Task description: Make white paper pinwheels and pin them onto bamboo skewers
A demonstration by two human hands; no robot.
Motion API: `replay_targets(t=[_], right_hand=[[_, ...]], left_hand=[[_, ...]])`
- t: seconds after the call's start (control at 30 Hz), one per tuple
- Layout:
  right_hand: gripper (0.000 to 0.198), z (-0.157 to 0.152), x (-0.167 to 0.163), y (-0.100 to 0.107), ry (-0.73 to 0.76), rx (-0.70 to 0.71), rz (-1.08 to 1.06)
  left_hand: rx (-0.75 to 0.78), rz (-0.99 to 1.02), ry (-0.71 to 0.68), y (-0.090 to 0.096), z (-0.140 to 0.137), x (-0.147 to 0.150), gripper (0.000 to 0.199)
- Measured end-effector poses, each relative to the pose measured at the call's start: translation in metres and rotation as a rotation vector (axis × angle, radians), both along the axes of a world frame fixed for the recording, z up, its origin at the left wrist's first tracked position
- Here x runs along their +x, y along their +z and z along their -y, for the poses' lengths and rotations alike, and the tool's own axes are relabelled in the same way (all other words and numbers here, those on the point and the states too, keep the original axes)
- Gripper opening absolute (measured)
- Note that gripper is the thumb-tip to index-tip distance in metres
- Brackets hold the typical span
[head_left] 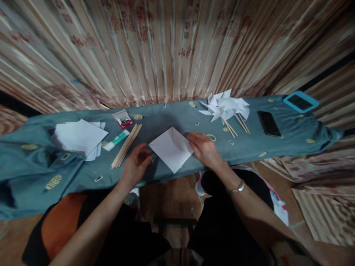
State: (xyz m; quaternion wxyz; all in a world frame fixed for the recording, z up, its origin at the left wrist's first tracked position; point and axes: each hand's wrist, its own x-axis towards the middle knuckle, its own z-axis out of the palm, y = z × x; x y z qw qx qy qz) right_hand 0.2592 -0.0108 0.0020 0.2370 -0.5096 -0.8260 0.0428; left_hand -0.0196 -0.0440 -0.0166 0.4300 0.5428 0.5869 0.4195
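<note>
A square white sheet of paper (172,149) lies on the cloth with one corner pointing toward me. Short slits run in from its corners. My right hand (204,147) is at the sheet's right corner, thumb and fingers closed on its edge. Beside the left corner, my left hand (137,162) holds nothing; its fingers are curled with a gap to the thumb. Finished paper pinwheels (226,105) on wooden sticks lie at the back right. To the left of my left hand rests a bundle of several wooden sticks (127,146).
A stack of white paper (79,138), a green-and-white glue tube (117,140) and a small red-and-white box (122,119) of metal pieces occupy the left. Rightward are a tape ring (211,137), a black phone (269,123) and a blue-framed device (301,102). Curtains (172,55) hang behind.
</note>
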Motion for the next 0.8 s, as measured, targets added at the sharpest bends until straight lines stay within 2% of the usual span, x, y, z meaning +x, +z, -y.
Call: replay_targets(t=[0.1,0.2,0.33,0.47,0.8], right_hand=[[0.03,0.001,-0.034,-0.012,0.167,-0.051,-0.023],[0.031,-0.005,-0.058,-0.023,0.149,-0.071,-0.064],[0.034,-0.019,-0.076,-0.035,0.063,-0.09,-0.122],[0.033,-0.022,-0.084,-0.046,0.019,-0.12,-0.165],[0.037,-0.022,-0.084,-0.055,0.042,-0.119,-0.216]], left_hand=[[0.301,-0.35,-0.029,0.001,-0.011,-0.009,0.031],[0.461,-0.531,-0.054,-0.002,-0.028,-0.001,0.032],[0.38,-0.64,-0.062,-0.015,-0.046,0.016,0.037],[0.309,-0.666,-0.066,-0.025,-0.046,0.025,0.032],[0.303,-0.723,-0.069,-0.024,-0.043,0.03,0.032]])
